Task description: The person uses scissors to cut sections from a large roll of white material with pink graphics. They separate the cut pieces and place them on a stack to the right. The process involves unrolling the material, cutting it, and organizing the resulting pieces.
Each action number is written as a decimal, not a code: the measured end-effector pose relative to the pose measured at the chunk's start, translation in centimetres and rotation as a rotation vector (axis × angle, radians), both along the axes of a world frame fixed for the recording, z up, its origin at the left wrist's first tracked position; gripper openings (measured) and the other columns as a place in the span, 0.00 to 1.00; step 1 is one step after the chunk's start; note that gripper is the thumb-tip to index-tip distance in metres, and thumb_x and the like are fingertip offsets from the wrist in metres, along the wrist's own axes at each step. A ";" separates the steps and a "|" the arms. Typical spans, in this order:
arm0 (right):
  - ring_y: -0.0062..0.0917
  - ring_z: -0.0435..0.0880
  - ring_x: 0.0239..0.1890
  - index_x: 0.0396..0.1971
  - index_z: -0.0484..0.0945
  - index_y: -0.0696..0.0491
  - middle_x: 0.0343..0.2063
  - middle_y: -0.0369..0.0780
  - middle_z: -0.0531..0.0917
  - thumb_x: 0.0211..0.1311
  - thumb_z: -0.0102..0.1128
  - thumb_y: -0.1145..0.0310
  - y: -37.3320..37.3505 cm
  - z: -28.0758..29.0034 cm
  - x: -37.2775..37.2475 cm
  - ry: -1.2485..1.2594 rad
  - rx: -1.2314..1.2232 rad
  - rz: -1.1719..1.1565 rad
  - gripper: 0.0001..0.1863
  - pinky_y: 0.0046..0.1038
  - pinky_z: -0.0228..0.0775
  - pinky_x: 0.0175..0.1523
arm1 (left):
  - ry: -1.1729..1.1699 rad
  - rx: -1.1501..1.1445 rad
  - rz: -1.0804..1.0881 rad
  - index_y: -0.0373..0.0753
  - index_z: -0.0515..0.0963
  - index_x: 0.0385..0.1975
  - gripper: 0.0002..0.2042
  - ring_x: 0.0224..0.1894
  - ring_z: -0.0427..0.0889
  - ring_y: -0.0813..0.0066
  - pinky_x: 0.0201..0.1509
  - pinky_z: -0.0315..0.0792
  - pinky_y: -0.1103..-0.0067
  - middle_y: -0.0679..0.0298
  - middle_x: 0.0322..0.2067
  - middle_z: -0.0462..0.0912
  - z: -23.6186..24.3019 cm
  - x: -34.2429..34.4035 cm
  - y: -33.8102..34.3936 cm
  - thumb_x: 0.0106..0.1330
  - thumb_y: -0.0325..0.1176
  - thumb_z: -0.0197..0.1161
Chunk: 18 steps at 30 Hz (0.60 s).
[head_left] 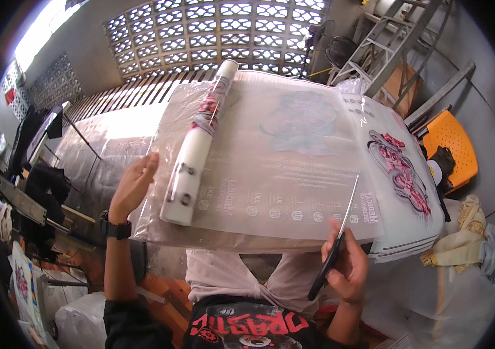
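My right hand (pixel 347 267) grips the black handle of a long, thin-bladed knife (pixel 349 206), its tip pointing away over the sheet. My left hand (pixel 135 183) is open, fingers stretched out by the left edge of a clear plastic sheet (pixel 159 168); whether it touches the sheet I cannot tell. Lying lengthwise beside that hand is a roll of white printed film (pixel 198 145) with red and black graphics. Translucent film (pixel 271 168) with faint printing spreads across the table from the roll. To its right lie stacked sheets (pixel 399 168) bearing a red and grey design.
A stepladder (pixel 387 49) leans at the back right near a fan (pixel 340 51). An orange chair (pixel 451 145) with a dark bag stands at the right, above crumpled cloth (pixel 463 238). Slats and a patterned block wall (pixel 212 38) lie beyond; metal frames (pixel 23 200) stand left.
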State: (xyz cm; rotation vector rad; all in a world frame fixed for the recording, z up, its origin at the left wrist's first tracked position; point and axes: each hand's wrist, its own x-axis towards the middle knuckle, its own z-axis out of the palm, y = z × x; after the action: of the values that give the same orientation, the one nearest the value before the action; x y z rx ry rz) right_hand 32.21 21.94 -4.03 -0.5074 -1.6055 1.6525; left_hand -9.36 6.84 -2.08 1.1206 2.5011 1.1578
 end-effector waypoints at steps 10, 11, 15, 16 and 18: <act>0.13 0.71 0.35 0.66 0.68 0.60 0.37 0.30 0.71 0.59 0.70 0.73 2.9 0.2 -3.4 -0.128 0.039 -0.214 0.35 0.16 0.65 0.41 | 0.115 -0.040 -0.124 0.26 0.75 0.48 0.27 0.37 0.88 0.57 0.41 0.79 0.68 0.46 0.35 0.86 -1.0 3.6 -0.4 0.55 0.38 0.75; 0.13 0.70 0.35 0.65 0.69 0.60 0.37 0.30 0.71 0.60 0.69 0.72 3.4 -0.1 -2.9 -0.115 0.069 -0.193 0.33 0.16 0.64 0.40 | 0.060 -0.023 -0.126 0.26 0.74 0.50 0.26 0.37 0.88 0.58 0.41 0.80 0.69 0.46 0.36 0.86 -0.4 5.1 -0.6 0.56 0.37 0.74; 0.13 0.67 0.31 0.60 0.74 0.62 0.30 0.28 0.70 0.64 0.65 0.67 1.3 0.4 -1.1 -0.224 0.110 -0.104 0.26 0.14 0.60 0.39 | 0.049 0.032 -0.064 0.26 0.74 0.50 0.26 0.35 0.88 0.56 0.43 0.79 0.68 0.48 0.34 0.86 -0.5 7.3 -1.5 0.57 0.38 0.73; 0.12 0.67 0.31 0.59 0.75 0.62 0.29 0.28 0.70 0.65 0.65 0.67 0.2 0.5 -0.6 -0.249 0.040 -0.075 0.25 0.14 0.59 0.39 | 0.066 0.016 -0.063 0.26 0.74 0.51 0.28 0.37 0.87 0.55 0.45 0.79 0.68 0.47 0.36 0.85 -0.5 7.4 -1.5 0.57 0.39 0.73; 0.11 0.72 0.26 0.61 0.75 0.63 0.24 0.31 0.76 0.66 0.64 0.65 -0.9 0.0 -0.1 -0.345 0.059 -0.022 0.26 0.15 0.64 0.34 | 0.110 -0.024 -0.047 0.25 0.73 0.53 0.30 0.41 0.86 0.54 0.48 0.78 0.67 0.45 0.40 0.84 -0.1 7.5 -1.6 0.57 0.41 0.74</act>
State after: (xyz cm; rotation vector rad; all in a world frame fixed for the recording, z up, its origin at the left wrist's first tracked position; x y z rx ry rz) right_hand 32.09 21.03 -3.99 -0.8112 -1.8809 1.5573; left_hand -1.84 5.22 -2.22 1.2623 2.5465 1.0796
